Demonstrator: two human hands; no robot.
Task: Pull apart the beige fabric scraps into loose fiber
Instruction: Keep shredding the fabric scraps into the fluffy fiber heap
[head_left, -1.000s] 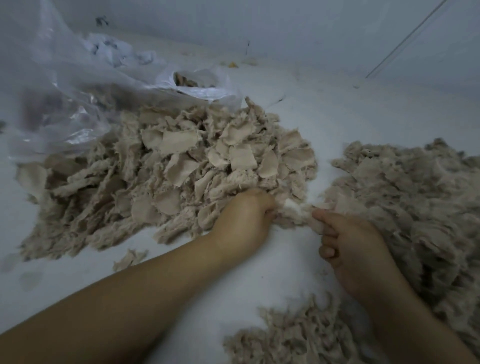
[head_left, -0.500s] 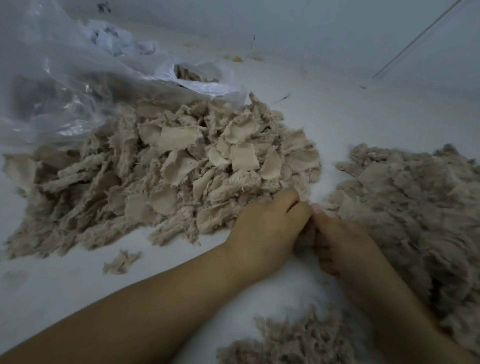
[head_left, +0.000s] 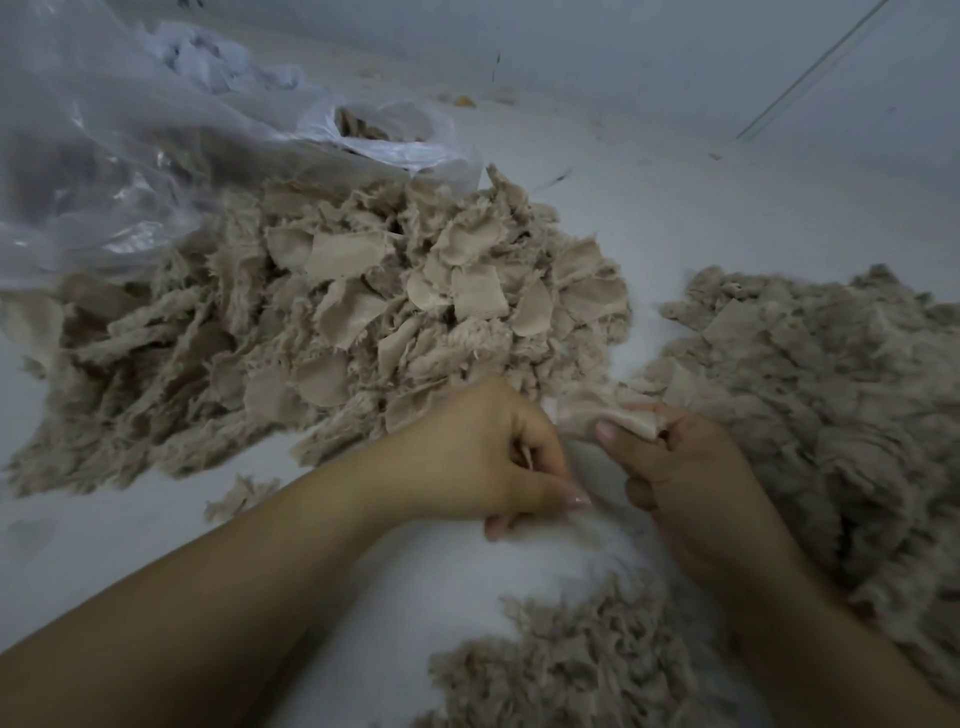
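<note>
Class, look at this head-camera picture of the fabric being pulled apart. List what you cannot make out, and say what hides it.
1. What the left hand holds: its curled fingers hide it.
2. The rest of the scrap pinched by the right hand: the thumb and fingers cover it.
3. The fiber pile at right: cut off by the frame edge.
4. The contents of the plastic bag: blurred by the cloudy film.

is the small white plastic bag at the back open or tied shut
Open: the small white plastic bag's mouth gapes toward the camera, with beige fabric scraps visible inside.
</note>
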